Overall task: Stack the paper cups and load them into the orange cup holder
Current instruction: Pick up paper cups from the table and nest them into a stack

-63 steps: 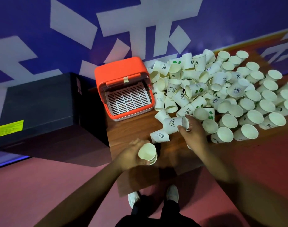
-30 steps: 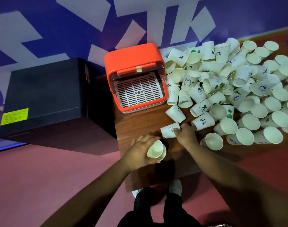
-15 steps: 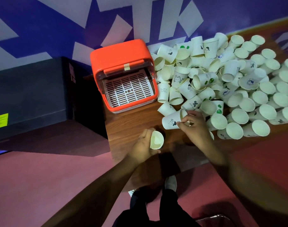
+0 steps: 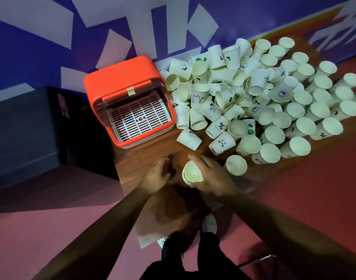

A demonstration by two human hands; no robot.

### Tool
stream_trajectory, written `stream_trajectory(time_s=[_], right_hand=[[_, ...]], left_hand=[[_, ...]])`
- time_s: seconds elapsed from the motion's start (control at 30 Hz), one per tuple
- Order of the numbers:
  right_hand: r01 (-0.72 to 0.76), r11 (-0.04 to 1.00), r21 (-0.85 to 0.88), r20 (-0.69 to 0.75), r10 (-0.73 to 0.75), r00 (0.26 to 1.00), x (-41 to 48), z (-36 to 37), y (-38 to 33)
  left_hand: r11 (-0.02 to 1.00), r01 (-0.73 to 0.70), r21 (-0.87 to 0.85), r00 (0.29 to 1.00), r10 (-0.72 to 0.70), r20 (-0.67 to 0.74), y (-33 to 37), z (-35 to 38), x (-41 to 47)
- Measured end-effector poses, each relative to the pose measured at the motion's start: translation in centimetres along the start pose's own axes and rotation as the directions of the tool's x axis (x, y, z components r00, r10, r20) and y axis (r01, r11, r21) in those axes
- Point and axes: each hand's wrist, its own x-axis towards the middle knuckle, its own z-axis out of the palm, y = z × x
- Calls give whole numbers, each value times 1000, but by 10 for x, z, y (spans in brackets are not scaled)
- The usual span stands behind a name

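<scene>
A short stack of white paper cups [image 4: 192, 174] stands near the front of the wooden table [image 4: 140, 156], mouth up. My right hand [image 4: 212, 176] wraps around it, fingers on the far side and thumb on the near side. My left hand [image 4: 156, 174] lies just to the left of the stack, apart from it, its fingers loosely curled and holding nothing. The orange cup holder [image 4: 124, 77] sits at the table's back left, with its white slotted tray [image 4: 137, 116] exposed. A big pile of loose paper cups [image 4: 254, 93] covers the right of the table.
A single upright cup [image 4: 235, 164] stands just right of my right hand, and a panda-print cup [image 4: 221, 143] lies on its side behind it. A dark box [image 4: 21, 128] sits left of the table. A blue and white wall runs behind.
The stack has passed from my left hand to my right hand. The cup that my right hand carried is no longer separate. My left hand has let go and moved left.
</scene>
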Motion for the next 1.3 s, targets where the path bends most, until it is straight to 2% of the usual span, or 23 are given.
stream_trajectory(time_s=[0.07,0.2,0.3,0.37,0.43,0.53,0.63,0.77,0.87,0.97,1.1,1.2,1.23,1.3], right_hand=[[36,995,-90,15,-35,999,2,12,-1],[36,999,-20,-35,-36,999,0,22,-1],[-66,991,112,-201,88,976,-5,11,9],[-161,978,134,-358,199,912,-10,2,28],[-271,959,86,-473,279,836,-14,-2,57],[-401,914,-58,-393,348,851,-19,0,91],[-419,885,-201,-319,346,882,-26,7,102],[-531,846,51,-290,521,803,-29,19,104],[-564,824,58,-299,553,777,-28,20,107],[-466,884,35,-347,448,824,-30,5,98],[-290,938,188,-507,346,790,-29,-25,78],[-292,931,221,-410,360,838,-23,-54,50],[-256,942,218,-393,324,861,-22,-61,39],[-92,952,291,-419,214,883,-20,-68,22]], left_hand=[[999,30,17,999,-30,-30,-1,-9,7],[998,-4,58,996,9,-86,11,-23,25],[994,-52,92,994,60,-89,26,-27,41],[989,-72,127,994,82,-78,36,-28,54],[980,-100,169,991,114,-75,47,-27,67],[962,-131,239,987,150,-62,57,-23,86],[971,-77,225,997,79,-3,64,-17,97],[944,-112,309,993,99,58,61,-8,105],[918,-160,362,987,136,90,56,-7,107],[901,-170,398,985,138,108,49,-10,105],[943,-137,304,988,108,109,43,-19,96],[988,-77,136,994,66,86,35,-29,88],[994,-67,88,996,61,63,33,-33,84],[999,-30,-12,999,31,25,30,-40,75]])
